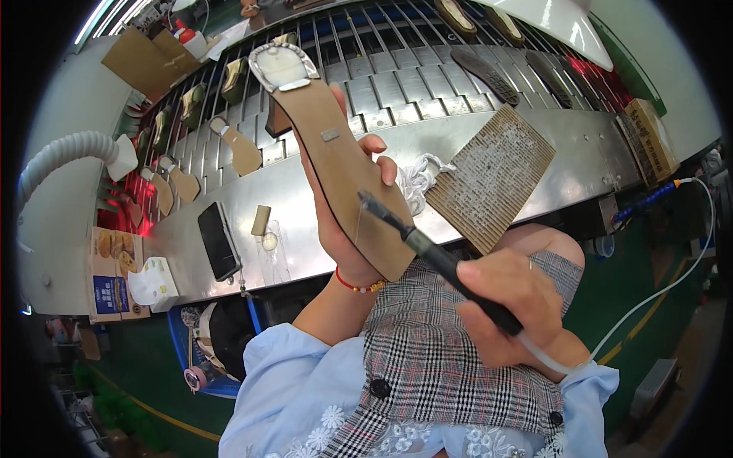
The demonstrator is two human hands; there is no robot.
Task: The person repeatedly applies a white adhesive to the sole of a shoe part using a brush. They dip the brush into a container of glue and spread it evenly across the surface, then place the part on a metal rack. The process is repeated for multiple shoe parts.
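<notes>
My left hand (pixel 336 221) is wrapped round a shoe (pixel 340 164), fingers curling over its right edge. The shoe's long flat tan face is turned toward me, with a dark rim and a small metallic label. At its far end are a pale pad and a silvery braided band; a brown heel block shows behind. In my right hand (pixel 515 305) is a black glue brush pen (pixel 447 267) with a clear tube running from its back end. Its dark tip lies over the lower part of the tan face; whether it touches cannot be told.
A slatted metal conveyor (pixel 382 84) carries tan insoles (pixel 240 149), dark soles (pixel 485 76) and shoes. On the steel ledge lie a black phone (pixel 219 240), a corrugated cardboard sheet (pixel 496 175) and white cloth (pixel 416 183). A tissue pack (pixel 153 282) and a blue basket (pixel 183 343) are left.
</notes>
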